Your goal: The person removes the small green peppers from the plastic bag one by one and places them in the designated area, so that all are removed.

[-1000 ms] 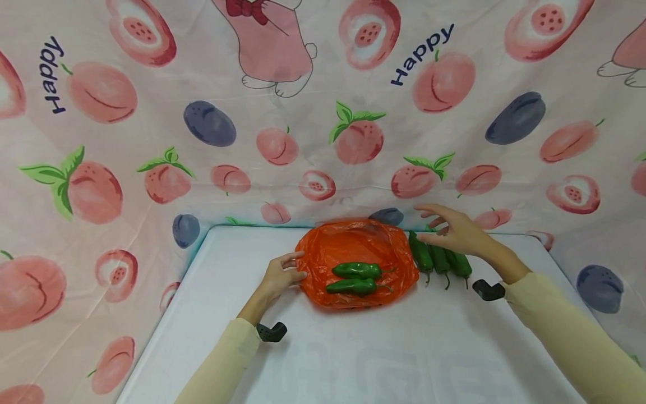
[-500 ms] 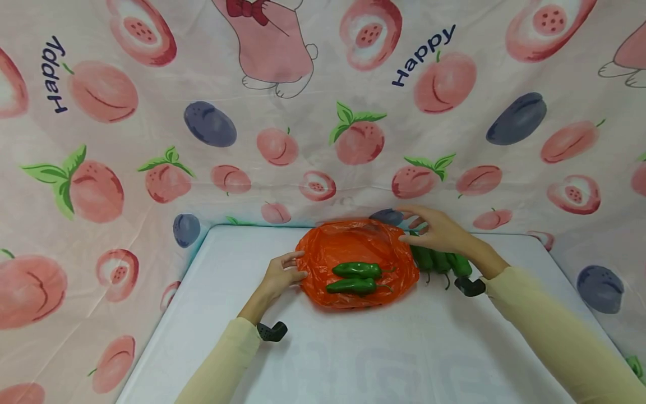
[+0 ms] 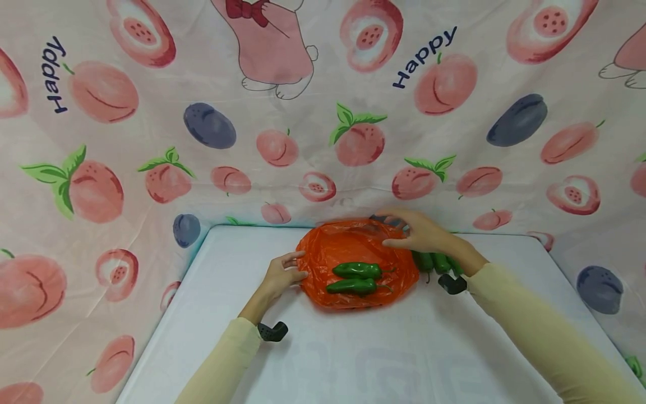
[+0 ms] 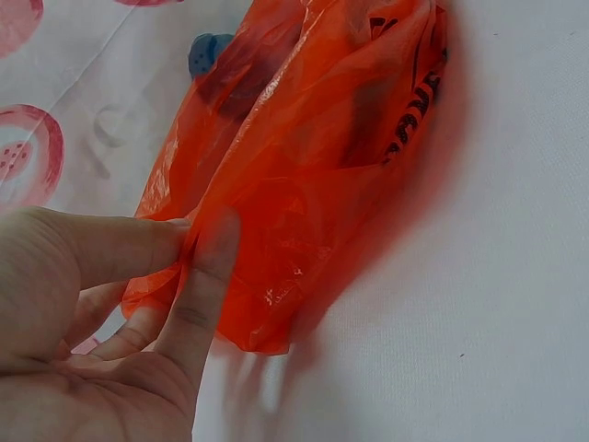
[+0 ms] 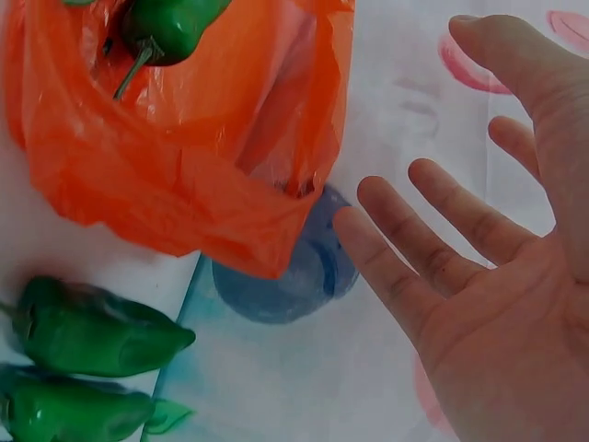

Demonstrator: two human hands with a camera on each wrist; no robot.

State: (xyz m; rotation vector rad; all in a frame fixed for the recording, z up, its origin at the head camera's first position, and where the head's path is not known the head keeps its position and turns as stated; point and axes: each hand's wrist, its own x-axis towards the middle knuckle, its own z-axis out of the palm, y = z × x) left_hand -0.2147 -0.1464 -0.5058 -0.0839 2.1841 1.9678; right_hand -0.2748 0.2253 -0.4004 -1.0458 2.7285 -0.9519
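An orange plastic bag lies spread open at the back of the table, with two green chili peppers inside, stems to the right. At its left edge my left hand pinches the plastic between thumb and fingers, as the left wrist view shows on the bag wall. Over the bag's right rear rim hovers my right hand, fingers spread and holding nothing. In the right wrist view, its fingertips are apart from the bag. Several more green peppers lie right of the bag, partly hidden by that hand and wrist.
The white table stretches out in front of the bag. Behind it hangs a fruit-printed cloth, close to the table's back edge. A small black device is on the right wrist, and another is on the left.
My right hand has moved left from above the loose peppers to over the bag's right rear rim. My left hand, the bag and the peppers have stayed in place.
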